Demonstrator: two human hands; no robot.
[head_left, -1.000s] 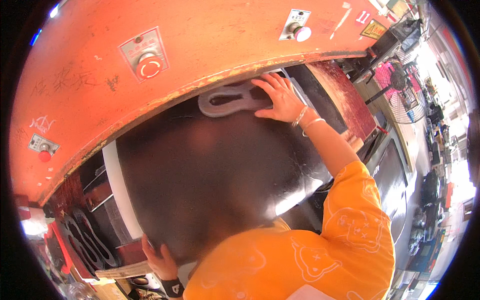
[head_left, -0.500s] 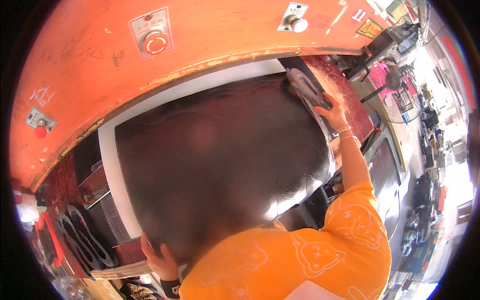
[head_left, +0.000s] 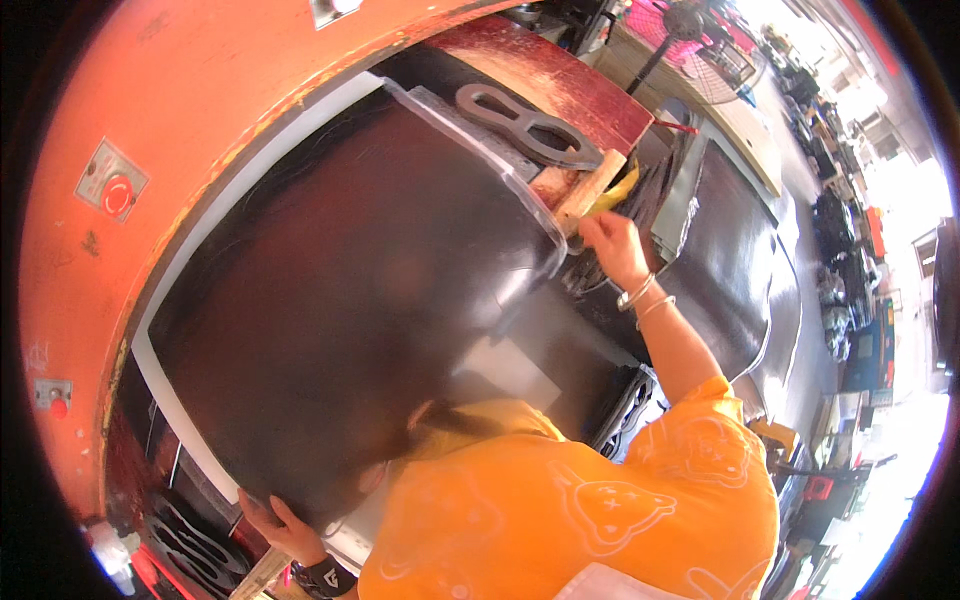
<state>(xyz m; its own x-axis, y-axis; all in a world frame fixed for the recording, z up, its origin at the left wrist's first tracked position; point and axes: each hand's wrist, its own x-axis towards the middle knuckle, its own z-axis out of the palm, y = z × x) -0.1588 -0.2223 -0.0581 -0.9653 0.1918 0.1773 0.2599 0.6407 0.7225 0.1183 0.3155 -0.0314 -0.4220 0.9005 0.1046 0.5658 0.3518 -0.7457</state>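
Note:
A large black sheet (head_left: 330,260), glossy and slightly creased, lies over a white board (head_left: 165,400). At its near left corner rests my left hand (head_left: 282,528), thumb and fingers stretched apart against the edge. My right hand (head_left: 615,248) is beyond the sheet's right edge, beside a pale wooden strip (head_left: 592,190). Its fingers are bent together; whatever they hold, if anything, is hidden. A grey sole-shaped cutting die (head_left: 522,122) with two openings lies past the sheet's far right edge, apart from both hands.
An orange machine (head_left: 60,260) with a red push button (head_left: 117,195) runs along the far left. Dark sole-shaped pieces (head_left: 190,545) are beside my left hand. More black sheets (head_left: 725,250) lie at the right, near a pink fan (head_left: 690,50).
My right hand has let go of the cutting die and come nearer, down the sheet's right side. The die now lies there alone. The whole view has turned and shifted right.

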